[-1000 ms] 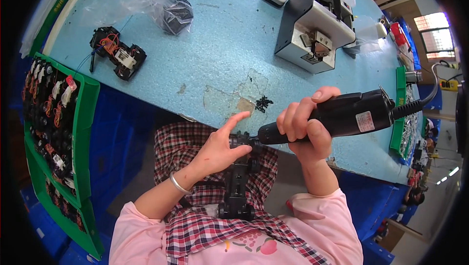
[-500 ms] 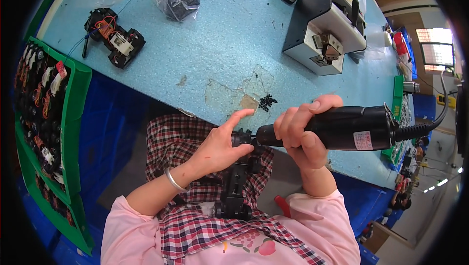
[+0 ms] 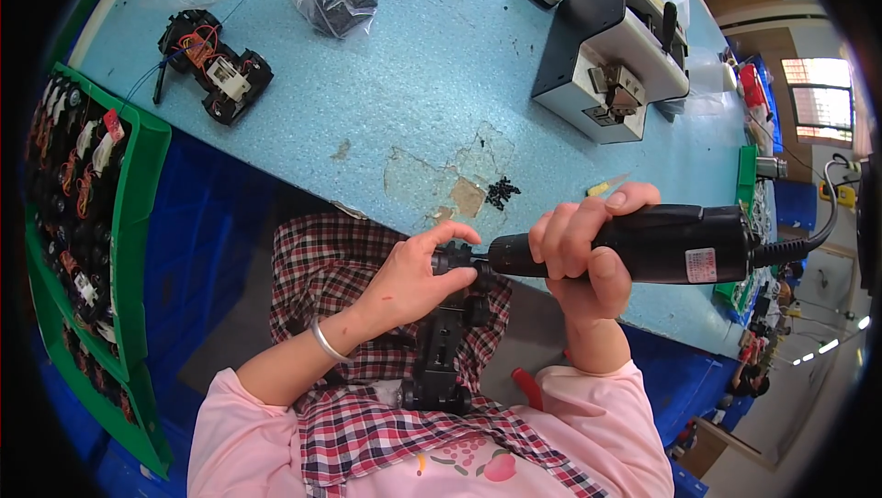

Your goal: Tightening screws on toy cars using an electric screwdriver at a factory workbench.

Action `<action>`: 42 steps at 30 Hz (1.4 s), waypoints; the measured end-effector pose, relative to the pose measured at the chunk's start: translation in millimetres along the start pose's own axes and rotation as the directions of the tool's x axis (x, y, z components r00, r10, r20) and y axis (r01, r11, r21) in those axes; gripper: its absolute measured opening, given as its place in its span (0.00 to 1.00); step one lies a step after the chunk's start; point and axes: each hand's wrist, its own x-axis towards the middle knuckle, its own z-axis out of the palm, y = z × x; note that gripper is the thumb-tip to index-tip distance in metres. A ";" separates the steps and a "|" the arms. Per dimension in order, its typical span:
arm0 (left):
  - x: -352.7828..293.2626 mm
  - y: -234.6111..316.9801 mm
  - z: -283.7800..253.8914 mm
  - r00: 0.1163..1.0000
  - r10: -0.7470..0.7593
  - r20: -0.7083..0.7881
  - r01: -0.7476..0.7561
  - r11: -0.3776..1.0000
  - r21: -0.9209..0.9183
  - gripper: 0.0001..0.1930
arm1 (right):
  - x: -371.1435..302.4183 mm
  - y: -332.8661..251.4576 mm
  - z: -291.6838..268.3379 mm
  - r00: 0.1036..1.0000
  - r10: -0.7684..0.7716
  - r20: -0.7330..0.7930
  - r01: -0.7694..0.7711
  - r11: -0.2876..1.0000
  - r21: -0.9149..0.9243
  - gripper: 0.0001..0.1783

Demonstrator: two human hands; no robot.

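A black toy car chassis (image 3: 443, 333) stands lengthwise over my lap, its upper end at the table's front edge. My left hand (image 3: 413, 270) grips that upper end between thumb and curved index finger. Around the barrel of a black electric screwdriver (image 3: 680, 243) my right hand (image 3: 588, 236) is closed. The screwdriver lies level, its tip pointing left at the chassis end beside my left fingertips. Whether the bit touches a screw cannot be made out. Just beyond, a small heap of black screws (image 3: 502, 193) lies on the table.
A wired toy car chassis (image 3: 216, 66) and a plastic bag with black parts (image 3: 342, 2) lie on the blue table (image 3: 441, 66). At the right stands a black-and-white machine (image 3: 611, 57). Green trays of parts (image 3: 138, 222) are at the left; a small yellow-ended object (image 3: 602, 188) lies beyond my right hand.
My right hand and the screwdriver have shifted slightly right, drawing the tip back a little. My left index finger has bent down closer to the chassis. The yellow-ended object has come into sight.
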 end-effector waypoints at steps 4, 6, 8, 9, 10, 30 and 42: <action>-0.7 7.7 -1.2 0.998 -0.069 0.005 0.069 0.998 0.012 0.09 | 3.6 -6.3 0.6 0.999 -0.029 -0.016 0.029 0.999 0.016 0.23; -0.6 7.1 0.6 0.999 -0.047 -0.014 0.047 0.999 0.009 0.09 | 4.1 -7.2 -0.7 0.999 -0.040 -0.022 0.040 0.999 0.017 0.23; -0.2 5.1 1.9 0.999 -0.025 -0.033 0.025 1.000 0.006 0.08 | 4.0 -7.3 -3.3 0.997 -0.053 0.058 0.054 0.998 -0.026 0.21; -0.1 3.7 2.3 0.999 -0.020 -0.036 0.020 1.000 -0.001 0.09 | 3.8 -7.0 -3.5 0.997 -0.053 0.058 0.055 0.998 -0.024 0.21; 0.0 2.3 2.7 0.999 -0.016 -0.038 0.015 1.000 -0.009 0.09 | 3.7 -6.7 -3.7 0.997 -0.049 0.066 0.051 0.998 -0.023 0.20; 0.3 0.9 3.0 0.999 0.001 -0.041 -0.003 0.999 -0.054 0.10 | 8.2 -5.1 -10.7 0.996 -0.081 0.035 0.080 0.996 0.037 0.19; 0.4 1.7 2.3 0.999 -0.027 -0.018 0.026 0.998 -0.055 0.08 | 5.8 -8.3 -10.2 1.000 -0.010 0.014 0.009 0.997 0.082 0.22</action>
